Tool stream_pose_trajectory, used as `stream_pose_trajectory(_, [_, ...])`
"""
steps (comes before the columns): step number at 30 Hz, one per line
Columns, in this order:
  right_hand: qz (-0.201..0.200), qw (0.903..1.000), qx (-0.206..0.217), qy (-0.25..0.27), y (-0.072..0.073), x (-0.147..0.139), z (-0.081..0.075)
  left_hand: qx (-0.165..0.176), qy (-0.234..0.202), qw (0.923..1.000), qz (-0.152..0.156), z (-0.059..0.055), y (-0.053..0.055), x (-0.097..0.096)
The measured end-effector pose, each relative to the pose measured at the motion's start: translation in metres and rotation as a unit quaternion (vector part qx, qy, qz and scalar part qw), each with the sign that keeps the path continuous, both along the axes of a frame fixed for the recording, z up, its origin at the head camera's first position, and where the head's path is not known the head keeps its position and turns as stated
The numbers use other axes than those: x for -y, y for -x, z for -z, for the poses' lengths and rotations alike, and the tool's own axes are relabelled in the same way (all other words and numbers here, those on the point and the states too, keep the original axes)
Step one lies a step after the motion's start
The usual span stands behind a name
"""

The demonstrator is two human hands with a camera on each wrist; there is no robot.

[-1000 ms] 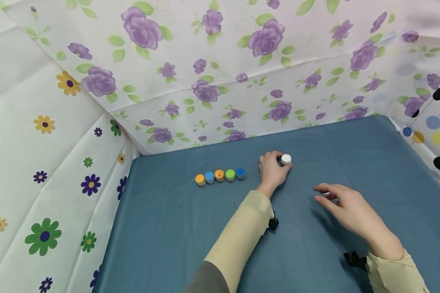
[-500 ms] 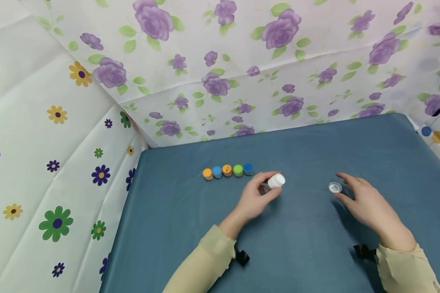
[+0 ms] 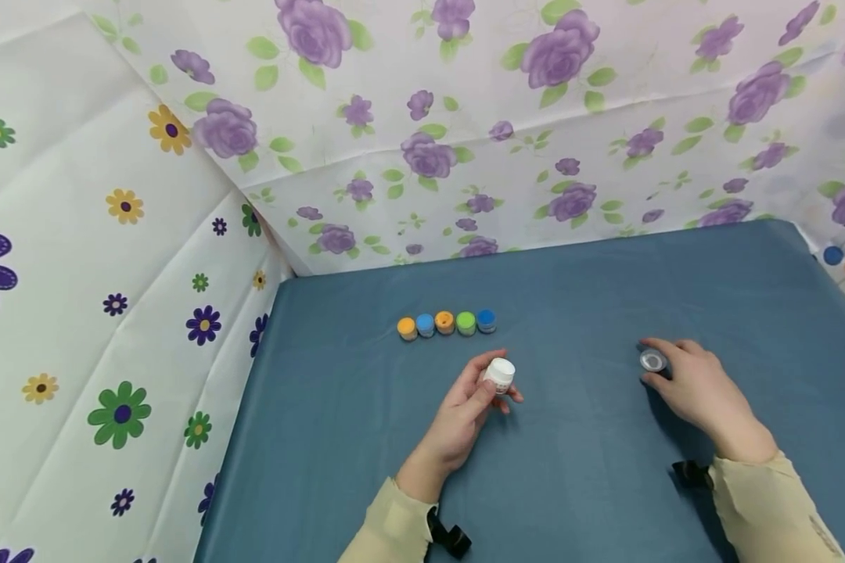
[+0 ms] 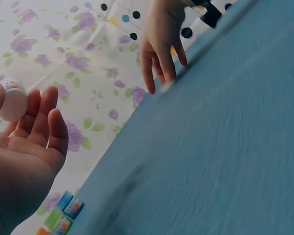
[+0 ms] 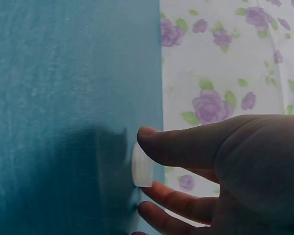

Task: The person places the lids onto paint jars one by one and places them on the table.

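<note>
In the head view my left hand (image 3: 449, 430) grips a small white jar (image 3: 501, 373) between thumb and fingers, held above the table and slightly tilted. The left wrist view shows the jar (image 4: 13, 104) with part of a printed label, beside half-curled fingers. My right hand (image 3: 711, 395), farther right, pinches a small round cap (image 3: 652, 360) at its edges, greyish hollow face up. From the right wrist, this white cap (image 5: 142, 166) sits between thumb and forefinger, close over the blue surface, its shadow nearby.
A row of several small pots (image 3: 445, 323) with orange, blue and green tops stands toward the back of the blue-covered table (image 3: 570, 469). Floral sheeting (image 3: 507, 188) rises along the back edge, and flowered sheeting (image 3: 113, 313) hangs at the left.
My left hand has lifted the white jar off the table's back area and drawn it left and nearer, turning it. The right hand stays by the cap. The head view has shifted slightly.
</note>
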State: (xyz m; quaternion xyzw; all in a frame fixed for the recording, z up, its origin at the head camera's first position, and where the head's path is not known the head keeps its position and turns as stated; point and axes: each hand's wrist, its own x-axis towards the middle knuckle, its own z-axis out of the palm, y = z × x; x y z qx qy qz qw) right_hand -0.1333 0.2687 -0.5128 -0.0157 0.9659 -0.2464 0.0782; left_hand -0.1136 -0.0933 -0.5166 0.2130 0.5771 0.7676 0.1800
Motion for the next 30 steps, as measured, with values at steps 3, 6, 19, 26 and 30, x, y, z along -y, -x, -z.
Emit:
stream_pose_trajectory(3, [0.006,0.9998,-0.017,0.004,0.0,0.001,0.003,0.018,-0.038,0.9991,-0.006,0.001,-0.003,-0.002])
stream_pose_trajectory(6, [0.01,0.9995,-0.029,0.003,-0.001,0.001,0.005,0.032,-0.068,0.9971,-0.013,0.002,-0.007,-0.005])
stream_pose_trajectory(19, [0.002,0.9943,-0.05,0.094,-0.008,0.024,-0.007,0.048,-0.087,0.995,-0.009,0.014,-0.011,-0.007])
stream_pose_trajectory(26, [-0.033,0.9645,-0.089,0.247,-0.033,0.079,-0.037,0.03,-0.069,0.9971,0.014,0.02,-0.013,-0.009])
stream_pose_trajectory(30, [-0.078,0.9372,-0.12,0.318,-0.046,0.105,-0.044,0.024,-0.05,0.9983,0.018,0.022,-0.014,-0.012])
